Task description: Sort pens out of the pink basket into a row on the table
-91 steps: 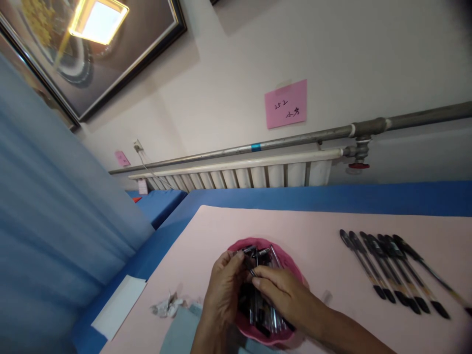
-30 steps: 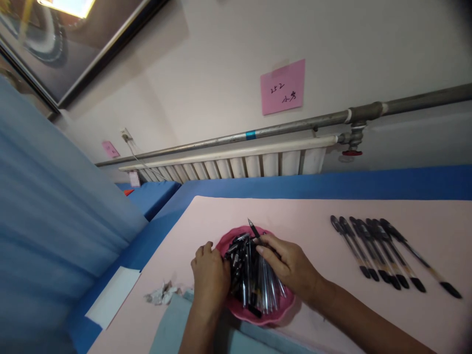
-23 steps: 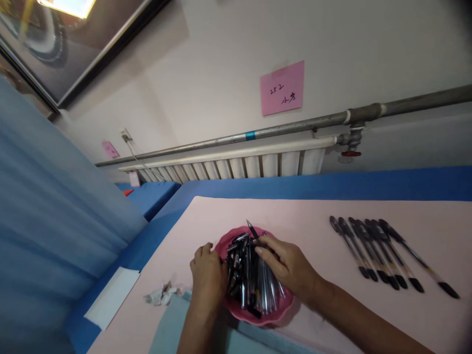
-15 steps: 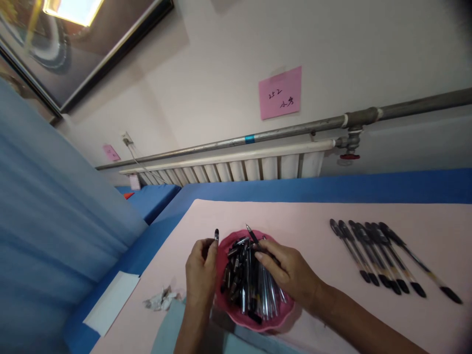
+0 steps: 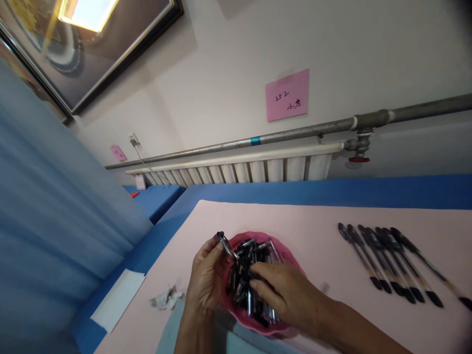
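Note:
My left hand [image 5: 205,278] pinches a clear and black pen cap [image 5: 224,242] between thumb and fingers, tilted down to the right. My right hand [image 5: 289,292] is closed around a pen, its silvery tip pointing at the cap's lower end; I cannot tell whether the tip is inside. Most of that pen is hidden by my fingers and blends with the parts behind. Directly below both hands is a pink scalloped bowl [image 5: 254,328], heaped with black caps and clear pen barrels [image 5: 250,302].
Several capped black pens [image 5: 383,260] lie side by side at the right on the pink table covering [image 5: 313,226]. A crumpled tissue [image 5: 166,298] and a white paper [image 5: 118,300] are at the left. A blue curtain [image 5: 55,196] hangs at the far left; a radiator [image 5: 239,172] stands behind.
My left hand has tipped the cap from upright towards the right. My right hand has brought the pen's tip round to point left at the cap. The camera view has shifted slightly.

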`<state>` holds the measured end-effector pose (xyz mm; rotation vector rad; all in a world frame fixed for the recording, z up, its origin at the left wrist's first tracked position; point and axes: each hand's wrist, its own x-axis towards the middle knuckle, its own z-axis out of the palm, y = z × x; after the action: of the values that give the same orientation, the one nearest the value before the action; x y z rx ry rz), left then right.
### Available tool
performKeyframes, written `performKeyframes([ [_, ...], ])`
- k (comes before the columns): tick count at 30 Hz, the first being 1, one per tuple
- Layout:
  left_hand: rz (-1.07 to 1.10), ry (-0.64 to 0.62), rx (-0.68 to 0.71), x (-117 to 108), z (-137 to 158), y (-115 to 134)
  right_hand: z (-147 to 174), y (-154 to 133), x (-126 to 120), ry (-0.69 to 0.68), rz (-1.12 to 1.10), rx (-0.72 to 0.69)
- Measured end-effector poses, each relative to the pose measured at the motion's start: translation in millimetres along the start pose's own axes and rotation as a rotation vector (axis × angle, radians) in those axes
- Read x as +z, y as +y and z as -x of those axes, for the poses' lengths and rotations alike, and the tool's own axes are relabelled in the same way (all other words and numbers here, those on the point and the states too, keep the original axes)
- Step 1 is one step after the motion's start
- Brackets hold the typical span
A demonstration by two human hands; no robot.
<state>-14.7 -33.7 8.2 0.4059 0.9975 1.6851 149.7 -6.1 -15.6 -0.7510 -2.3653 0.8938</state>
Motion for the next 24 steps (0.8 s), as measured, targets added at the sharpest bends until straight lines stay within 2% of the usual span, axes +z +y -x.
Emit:
performKeyframes([
  [9, 0.021, 0.067, 0.051, 1.7, 0.1, -1.7, 0.2, -3.1, -2.2, 0.010, -0.042, -0.010],
  [15, -0.085, -0.002, 0.050, 11.2, 7.4, -6.1, -1.2, -0.8, -0.1, 0.014, -0.040, 0.021],
  [22, -0.190, -0.088, 0.038, 12.9, 9.9, -21.3, -5.0, 4.9, 11.1, 0.132, -0.318, 0.235],
  [24, -0.197, -0.090, 0.009, 11.5, 9.6, -23.1, -4.8, 3.0, 12.2, 0.164, -0.345, 0.242],
])
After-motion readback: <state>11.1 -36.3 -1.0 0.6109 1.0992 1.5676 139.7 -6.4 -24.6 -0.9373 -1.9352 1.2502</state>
